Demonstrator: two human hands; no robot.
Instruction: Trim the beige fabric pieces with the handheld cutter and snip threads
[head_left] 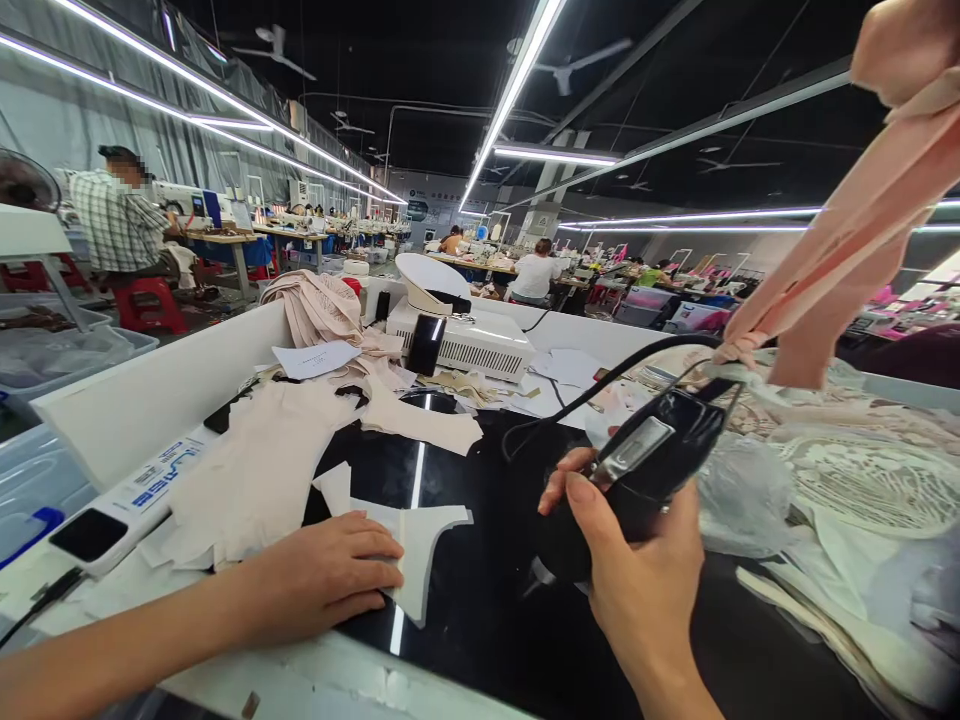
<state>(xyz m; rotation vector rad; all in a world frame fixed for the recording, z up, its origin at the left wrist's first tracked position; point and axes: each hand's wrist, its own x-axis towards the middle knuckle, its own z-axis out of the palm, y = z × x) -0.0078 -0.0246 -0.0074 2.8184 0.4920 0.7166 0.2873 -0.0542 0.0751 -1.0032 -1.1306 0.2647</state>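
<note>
My left hand [330, 575] lies flat, palm down, on a small pale fabric piece [420, 535] with curved edges and a band across it, on the glossy black work surface [480, 610]. To the right, my right hand [652, 590] grips a black corded hand tool [664, 440] with a metal lever, raised above the surface. Its underside is dark and partly hidden, so its exact kind is unclear. Pink cloth strips [832, 240] are knotted to its top end. Left of the piece lies a stack of cream cut pieces [259, 470], with another curved piece [424, 425] farther back.
A white box with vents [469, 340] and an upright black phone [426, 345] stand behind. Lace pieces [874, 485] and a clear plastic bag [742, 490] lie at right. A white device [124, 510] edges the left. A seated co-worker [124, 215] is farther off.
</note>
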